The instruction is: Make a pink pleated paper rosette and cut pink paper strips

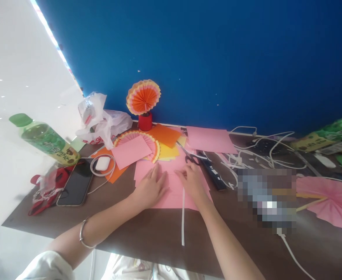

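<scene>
Sheets of pink paper [171, 198] lie in front of me on the dark table. My left hand [150, 186] presses flat on the paper with its fingers spread. My right hand [190, 181] is over the right half of the paper, its thumb and fingertips pinched together. A narrow white strip [183, 221] runs from under those fingers toward me, across the paper's near edge and over the table; its upper end is hidden by the hand. Just beyond the right hand lie black-handled scissors [192, 159].
A folded paper fan [144, 99] stands in a red pot [145, 121] at the back. Left are a phone [75, 186], a white charger case [102, 163] and a green-capped bottle [48, 142]. To the right lie a black bar [213, 173], tangled white cables [246, 153] and a pink fan [331, 198].
</scene>
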The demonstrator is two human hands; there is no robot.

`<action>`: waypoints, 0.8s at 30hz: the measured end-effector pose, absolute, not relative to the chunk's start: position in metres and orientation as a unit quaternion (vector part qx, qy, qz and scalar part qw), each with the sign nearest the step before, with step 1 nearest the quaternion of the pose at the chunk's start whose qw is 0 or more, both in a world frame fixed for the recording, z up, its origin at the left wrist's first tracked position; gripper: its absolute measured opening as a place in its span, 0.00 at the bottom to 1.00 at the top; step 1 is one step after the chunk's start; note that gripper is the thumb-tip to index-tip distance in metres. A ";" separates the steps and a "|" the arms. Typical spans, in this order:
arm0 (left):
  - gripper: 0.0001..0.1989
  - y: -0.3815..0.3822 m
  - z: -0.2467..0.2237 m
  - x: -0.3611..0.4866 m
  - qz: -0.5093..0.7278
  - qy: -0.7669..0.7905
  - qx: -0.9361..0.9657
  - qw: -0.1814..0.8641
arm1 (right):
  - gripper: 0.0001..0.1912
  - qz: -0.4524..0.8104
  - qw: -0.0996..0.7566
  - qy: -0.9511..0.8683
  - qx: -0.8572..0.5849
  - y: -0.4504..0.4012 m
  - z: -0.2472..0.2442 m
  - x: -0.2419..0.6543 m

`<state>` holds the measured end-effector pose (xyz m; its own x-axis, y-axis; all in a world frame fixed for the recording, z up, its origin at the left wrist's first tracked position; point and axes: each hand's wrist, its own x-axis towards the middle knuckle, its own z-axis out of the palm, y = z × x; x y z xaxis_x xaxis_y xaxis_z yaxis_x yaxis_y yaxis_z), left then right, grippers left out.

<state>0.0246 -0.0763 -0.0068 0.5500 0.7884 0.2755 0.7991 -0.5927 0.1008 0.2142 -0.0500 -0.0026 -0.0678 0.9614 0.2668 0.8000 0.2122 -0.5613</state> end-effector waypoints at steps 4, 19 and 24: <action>0.26 -0.076 -0.003 0.019 -0.145 -0.456 -0.877 0.027 | 0.13 0.177 0.302 -0.731 -0.586 -0.048 0.001 0.221; 0.28 -0.076 -0.008 0.023 -0.163 -0.467 -0.869 0.029 | 0.13 0.126 0.297 -0.713 -0.623 -0.048 -0.010 0.211; 0.27 -0.076 -0.006 0.025 -0.164 -0.470 -0.867 0.019 | 0.14 0.133 0.305 -0.718 -0.612 -0.048 -0.008 0.216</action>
<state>0.0250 -0.0765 -0.0059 0.5039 0.8088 0.3032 0.8215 -0.5572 0.1210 0.2156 -0.0478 -0.0077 -0.0660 0.9593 0.2746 0.7973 0.2162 -0.5636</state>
